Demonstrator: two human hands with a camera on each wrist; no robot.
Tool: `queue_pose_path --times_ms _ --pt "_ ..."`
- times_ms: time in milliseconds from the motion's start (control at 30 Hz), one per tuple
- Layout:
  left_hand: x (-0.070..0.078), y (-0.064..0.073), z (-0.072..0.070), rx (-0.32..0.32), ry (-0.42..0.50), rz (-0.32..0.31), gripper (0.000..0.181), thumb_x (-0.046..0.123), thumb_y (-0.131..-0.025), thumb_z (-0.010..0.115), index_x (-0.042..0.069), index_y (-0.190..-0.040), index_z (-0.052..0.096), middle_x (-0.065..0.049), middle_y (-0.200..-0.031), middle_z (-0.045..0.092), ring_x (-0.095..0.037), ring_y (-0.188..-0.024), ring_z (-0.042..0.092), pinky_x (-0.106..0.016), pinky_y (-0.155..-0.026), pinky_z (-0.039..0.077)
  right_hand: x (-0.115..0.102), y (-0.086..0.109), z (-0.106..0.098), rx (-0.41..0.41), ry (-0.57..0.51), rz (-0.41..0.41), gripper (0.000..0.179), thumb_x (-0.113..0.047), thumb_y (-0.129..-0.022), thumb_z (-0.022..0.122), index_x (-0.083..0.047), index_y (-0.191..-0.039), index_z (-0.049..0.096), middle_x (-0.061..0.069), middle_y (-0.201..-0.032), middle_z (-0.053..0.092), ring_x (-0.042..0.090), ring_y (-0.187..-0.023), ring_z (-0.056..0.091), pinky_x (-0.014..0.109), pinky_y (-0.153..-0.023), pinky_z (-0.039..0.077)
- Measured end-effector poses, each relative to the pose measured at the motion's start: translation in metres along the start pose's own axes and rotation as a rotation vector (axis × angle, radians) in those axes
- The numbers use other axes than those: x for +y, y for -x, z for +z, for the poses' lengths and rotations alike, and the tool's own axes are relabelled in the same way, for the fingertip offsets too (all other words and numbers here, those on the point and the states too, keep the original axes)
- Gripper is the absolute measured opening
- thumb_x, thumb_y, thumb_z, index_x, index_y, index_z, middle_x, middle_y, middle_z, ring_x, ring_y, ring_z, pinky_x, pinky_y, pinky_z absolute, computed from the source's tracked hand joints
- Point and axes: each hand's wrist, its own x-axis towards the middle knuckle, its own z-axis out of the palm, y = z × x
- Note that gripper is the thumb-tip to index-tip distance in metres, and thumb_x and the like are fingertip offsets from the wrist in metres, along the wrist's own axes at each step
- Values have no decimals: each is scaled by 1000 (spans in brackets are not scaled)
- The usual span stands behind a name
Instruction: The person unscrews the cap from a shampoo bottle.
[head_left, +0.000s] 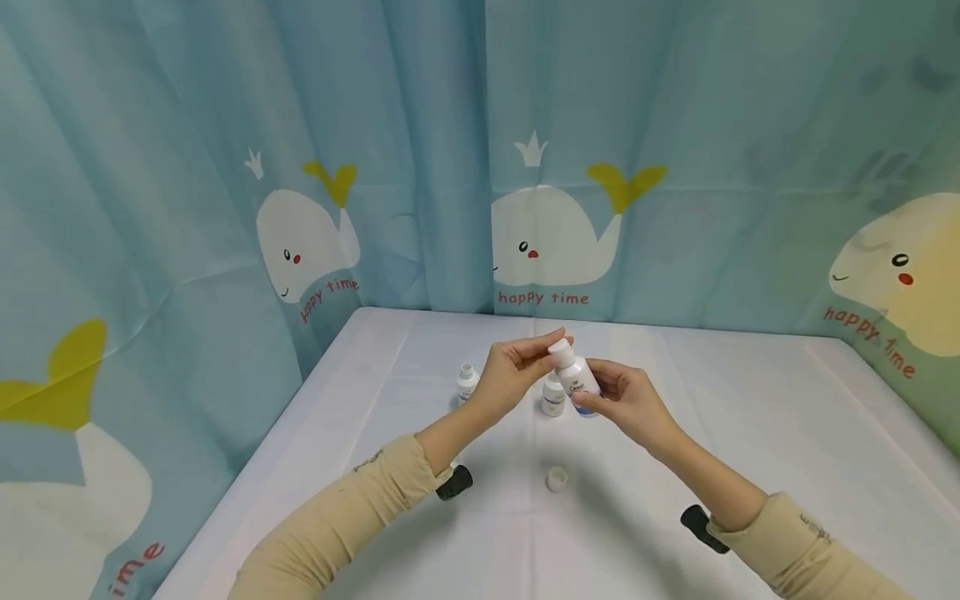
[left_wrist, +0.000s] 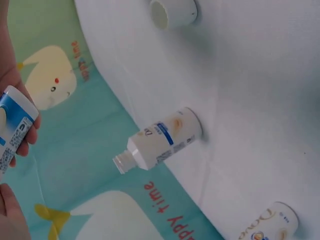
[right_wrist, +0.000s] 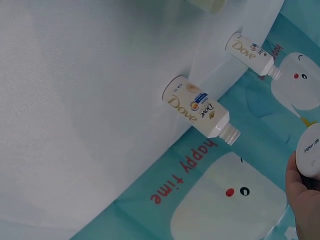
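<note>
A white Dove bottle [head_left: 581, 382] is held tilted above the table. My right hand [head_left: 633, 407] grips its body, while the thumb and fingers of my left hand [head_left: 508, 373] pinch the white cap [head_left: 561, 353] at its top. The right wrist view shows the round base [right_wrist: 310, 150] of that bottle, and the left wrist view its blue label side [left_wrist: 16, 125]. Behind the hands, one uncapped Dove bottle [right_wrist: 197, 107] stands upright on the table. Another uncapped bottle [head_left: 467, 382] stands further left, partly hidden by the left hand in the head view.
A loose white cap [head_left: 557, 479] lies on the white-covered table [head_left: 750, 433], nearer to me than the bottles. Blue-green curtains [head_left: 420, 125] with whale prints hang behind the table and at its sides. Black devices [head_left: 703, 529] sit at both wrists.
</note>
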Motion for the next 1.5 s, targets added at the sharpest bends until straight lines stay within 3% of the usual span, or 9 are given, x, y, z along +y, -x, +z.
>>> queue_pose_path --times_ms 200,467,667,767,933,1033,1233,1300,1500 --pt "0 -1 6 168 0 -13 28 -6 -81 67 -10 -108 61 -26 -109 64 -10 -88 68 -29 -85 56 0 -2 0 9 23 1 43 -9 -86 67 11 -122 54 28 -114 63 -2 -85 61 17 -76 54" --pt "2 -4 16 211 -32 -23 26 -2 -81 70 -6 -97 49 -9 -93 60 -1 -82 55 -17 -81 51 -3 -1 0 5 2 12 44 -9 -86 67 11 -123 54 28 -114 63 -3 -85 61 16 -76 54" --pt "4 -6 18 185 -26 -13 33 5 -85 68 -3 -109 47 7 -89 53 -3 -83 52 -16 -75 47 -5 0 -1 -2 -8 30 46 -11 -87 67 10 -125 53 28 -114 63 -3 -85 62 17 -76 55" --pt "3 -7 17 169 -11 -1 51 27 -84 71 -6 -113 46 6 -91 54 -3 -85 52 -15 -77 47 -6 -1 -2 2 -9 41 47 -12 -87 67 10 -126 53 28 -115 62 -3 -85 62 18 -76 55" --pt "0 -8 14 86 45 -7 97 66 -63 65 -6 -125 45 -9 -108 59 -8 -99 56 -27 -95 49 -5 -2 -3 3 -27 45 46 -12 -87 66 10 -126 53 28 -117 62 -3 -86 62 18 -77 55" --pt "1 -9 9 -18 85 -23 99 71 -69 55 0 -137 41 -20 -130 54 -21 -120 53 -39 -107 41 -4 -2 -4 7 -29 50 46 -12 -88 66 10 -126 52 28 -118 61 -5 -87 62 18 -77 55" --pt "4 -8 -5 -156 97 -39 52 27 -102 42 7 -147 30 -17 -149 37 -26 -140 33 -41 -115 28 -3 -2 -5 1 -37 45 46 -12 -88 66 10 -126 52 28 -117 62 -4 -88 62 17 -78 54" --pt "6 -7 -7 -167 64 -32 47 9 -101 42 4 -146 32 -15 -148 38 -25 -139 35 -39 -114 30 -3 -2 -5 0 -40 43 46 -12 -88 66 10 -126 53 28 -116 62 -4 -87 63 17 -77 54" --pt "7 -8 -8 -79 0 -8 38 0 -93 55 -5 -130 52 -20 -132 55 -20 -115 60 -31 -98 48 -4 -3 -4 2 -29 49 46 -12 -88 66 10 -125 53 28 -117 62 -3 -87 63 18 -77 55"
